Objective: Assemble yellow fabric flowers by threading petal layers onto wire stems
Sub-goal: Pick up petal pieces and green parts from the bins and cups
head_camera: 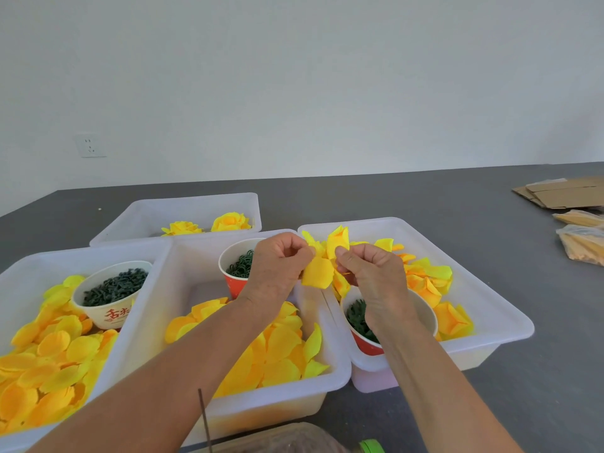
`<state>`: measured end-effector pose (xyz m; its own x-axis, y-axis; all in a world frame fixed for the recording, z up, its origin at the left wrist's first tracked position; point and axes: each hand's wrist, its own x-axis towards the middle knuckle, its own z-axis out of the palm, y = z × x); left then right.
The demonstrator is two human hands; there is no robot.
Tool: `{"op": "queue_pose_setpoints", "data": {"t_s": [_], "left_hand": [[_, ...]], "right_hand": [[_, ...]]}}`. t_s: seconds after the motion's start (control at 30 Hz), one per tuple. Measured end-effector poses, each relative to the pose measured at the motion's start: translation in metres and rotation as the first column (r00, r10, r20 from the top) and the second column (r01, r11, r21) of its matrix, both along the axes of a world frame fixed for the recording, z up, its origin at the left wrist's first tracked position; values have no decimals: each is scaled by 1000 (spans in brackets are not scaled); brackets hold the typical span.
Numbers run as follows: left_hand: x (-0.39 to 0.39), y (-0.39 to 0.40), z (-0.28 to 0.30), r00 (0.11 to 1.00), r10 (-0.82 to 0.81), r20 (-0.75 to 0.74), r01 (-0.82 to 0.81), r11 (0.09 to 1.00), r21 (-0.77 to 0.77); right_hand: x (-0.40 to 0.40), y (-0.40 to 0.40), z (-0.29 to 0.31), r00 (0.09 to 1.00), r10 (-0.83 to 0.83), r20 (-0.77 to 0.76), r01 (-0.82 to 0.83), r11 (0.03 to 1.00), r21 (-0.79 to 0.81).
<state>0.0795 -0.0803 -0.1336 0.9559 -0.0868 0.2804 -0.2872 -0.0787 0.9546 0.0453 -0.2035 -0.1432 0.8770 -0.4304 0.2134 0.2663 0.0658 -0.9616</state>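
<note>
Both hands meet above the gap between the middle tub (340, 371) and the right tub (510, 308). My left hand (277, 263) and my right hand (369, 269) pinch a yellow petal layer (318, 271) between their fingertips, with more petals fanning up behind it. Loose yellow petals (281, 354) fill the middle tub, and others lie in the left tub (19, 266) and the right tub. Three paper cups of dark green parts stand in the tubs: a white one (111, 317), a red one (233, 282), and a red one (369, 346) under my right wrist. No wire stem shows clearly.
A fourth white tub (137, 217) at the back holds two finished yellow flowers (230, 222). Flattened cardboard (565, 192) and clear bags (581, 241) lie at the far right of the grey table. A thin dark stick (204, 416) stands near the front edge.
</note>
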Motion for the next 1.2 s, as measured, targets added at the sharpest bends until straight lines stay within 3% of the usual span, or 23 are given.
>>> {"op": "queue_pose_setpoints", "data": {"t_s": [0.2, 0.47, 0.6, 0.83, 1.0, 1.1, 1.13, 1.2], "left_hand": [[12, 5, 4, 967, 158, -200, -201, 955, -217], [16, -1, 4, 986, 82, -144, -118, 957, -266], [13, -4, 4, 996, -57, -61, 39, 966, -255], [9, -14, -2, 1000, -12, 6, 12, 999, -33], [15, -23, -8, 988, 136, -74, -138, 990, -35], [16, -29, -10, 990, 37, -139, -43, 998, -44], [15, -30, -9, 992, -13, -124, 16, 1000, 23], [15, -32, -9, 996, -88, -3, 83, 922, 378]], "right_hand": [[3, -5, 0, 978, -208, 14, 207, 978, 29], [1, -16, 1, 890, -455, 38, 430, 863, 264], [-1, -19, 0, 858, -509, 72, 457, 819, 348], [2, -19, 0, 860, -505, 70, 454, 820, 348], [1, -20, 0, 849, -525, 59, 466, 796, 386], [-1, -18, 2, 858, -511, 57, 454, 805, 382], [-2, -17, 3, 861, -506, 61, 449, 809, 379], [-3, -17, 3, 863, -501, 64, 449, 819, 358]]}}
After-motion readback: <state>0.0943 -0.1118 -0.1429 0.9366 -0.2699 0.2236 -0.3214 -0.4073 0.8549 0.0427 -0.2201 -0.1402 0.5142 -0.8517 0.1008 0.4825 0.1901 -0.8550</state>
